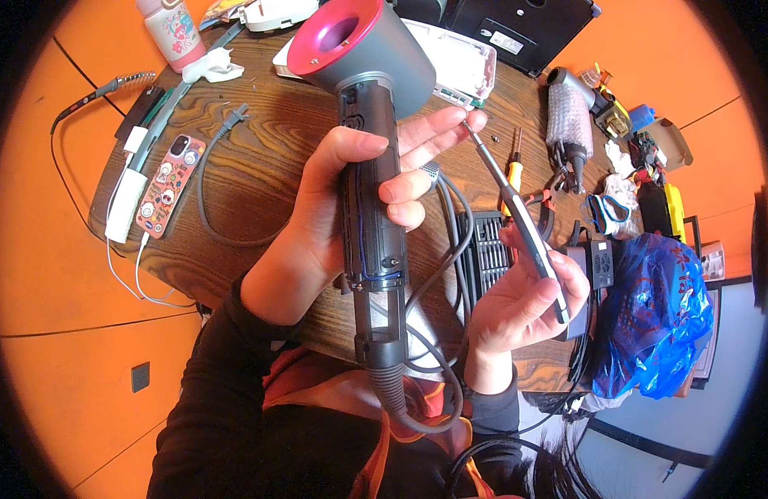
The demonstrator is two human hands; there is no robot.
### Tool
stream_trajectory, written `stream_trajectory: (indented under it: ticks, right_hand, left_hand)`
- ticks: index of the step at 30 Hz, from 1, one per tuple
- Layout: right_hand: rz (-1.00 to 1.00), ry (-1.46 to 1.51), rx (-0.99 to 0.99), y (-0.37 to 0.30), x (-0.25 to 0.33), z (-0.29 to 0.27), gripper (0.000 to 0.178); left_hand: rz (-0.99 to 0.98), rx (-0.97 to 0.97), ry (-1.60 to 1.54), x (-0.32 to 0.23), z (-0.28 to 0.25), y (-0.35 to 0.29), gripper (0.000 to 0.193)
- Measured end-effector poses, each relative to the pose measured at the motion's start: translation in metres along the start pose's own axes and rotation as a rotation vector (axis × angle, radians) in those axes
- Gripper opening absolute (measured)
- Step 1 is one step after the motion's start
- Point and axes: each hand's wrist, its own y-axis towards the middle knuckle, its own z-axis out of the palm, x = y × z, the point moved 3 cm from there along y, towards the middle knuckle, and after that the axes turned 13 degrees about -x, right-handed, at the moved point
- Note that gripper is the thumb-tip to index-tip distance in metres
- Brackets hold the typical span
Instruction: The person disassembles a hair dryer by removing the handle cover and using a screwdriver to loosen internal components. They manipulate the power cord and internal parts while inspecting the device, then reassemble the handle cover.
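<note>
My left hand (350,179) is wrapped round the handle of a hair dryer (374,216), held upright over the table. Its grey head with a magenta ring points up and away. The handle's outer cover is off, so black inner casing, a thin blue wire and a small screw show. In my right hand (529,303) is a slim precision screwdriver (525,224), gripped near its lower end and slanting up to the left. Its tip meets the outstretched fingertips of my left hand; whether a screw sits on it is too small to tell. From the handle's base the dryer's dark cord loops rightward.
A case of driver bits (488,249) lies right of the dryer, with a yellow-handled screwdriver (514,170) and pliers (546,212) beyond. A phone (172,187) and pink bottle (172,37) are at left. A blue plastic bag (654,316) bulges at the right edge.
</note>
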Motion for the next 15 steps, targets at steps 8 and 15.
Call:
stream_trajectory:
  ticks: [8,15]
  right_hand:
    - [-0.014,-0.007,0.019,0.0011,0.0011,0.0009,0.029]
    - [-0.055,-0.068,0.036,0.0022,0.0037,0.0004,0.027]
  left_hand:
    - [0.033,-0.022,0.072,-0.0006,0.0009,-0.0004,0.066]
    - [0.103,-0.053,0.24,-0.004,0.0027,-0.0019,0.068]
